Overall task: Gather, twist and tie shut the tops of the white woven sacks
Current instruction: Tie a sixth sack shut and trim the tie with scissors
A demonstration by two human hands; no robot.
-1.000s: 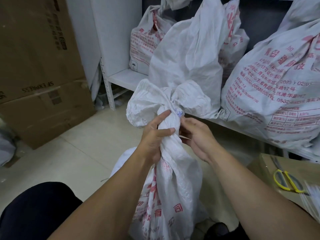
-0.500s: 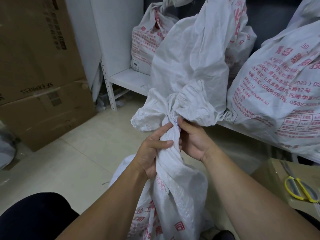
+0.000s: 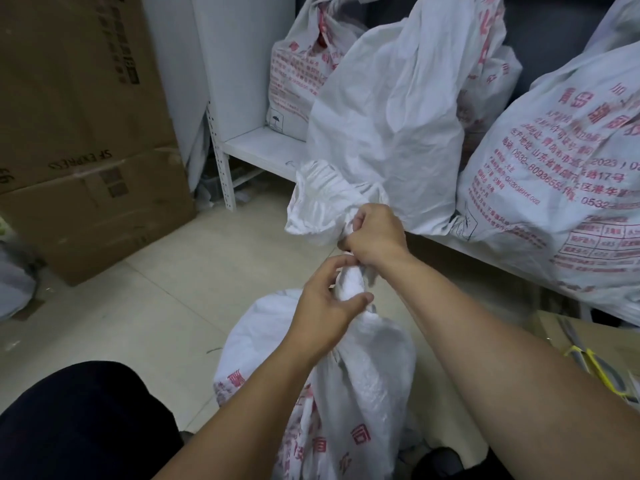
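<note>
Two hands: both on one white woven sack [image 3: 349,393], standing on the tiled floor [image 3: 145,317] at centre-bottom of the view
Sack body: bulging, red print on the near side, touching the dark trouser leg [image 3: 79,424] at lower left
Sack neck [image 3: 351,284]: gathered and twisted into a narrow rope, rising from the body toward the shelf
Sack top [image 3: 318,206]: loose crumpled ruff flaring left above the twist
Left hand [image 3: 325,306]: low on the neck, grip loosely curled round the twist, thumb across the front, fingers partly spread
Right hand [image 3: 375,233]: above the left, grip fisted tight on the neck just below the ruff, back of the hand up
Tie: none discernible under the fingers; cannot tell
Low white shelf [image 3: 256,147]: behind the hands, carrying four or so filled sacks
Plain sack [image 3: 391,126]: directly behind the ruff, no print on the facing side
Printed sack [image 3: 568,174]: right of it, red lettering, leaning on the shelf
Far sack [image 3: 298,64]: back left, knotted top
Cardboard boxes [image 3: 79,133]: stacked at left, on the floor
Yellow-handled scissors [image 3: 595,372]: lying on a cardboard box [image 3: 568,330] at the right edge, well apart from both hands
</note>
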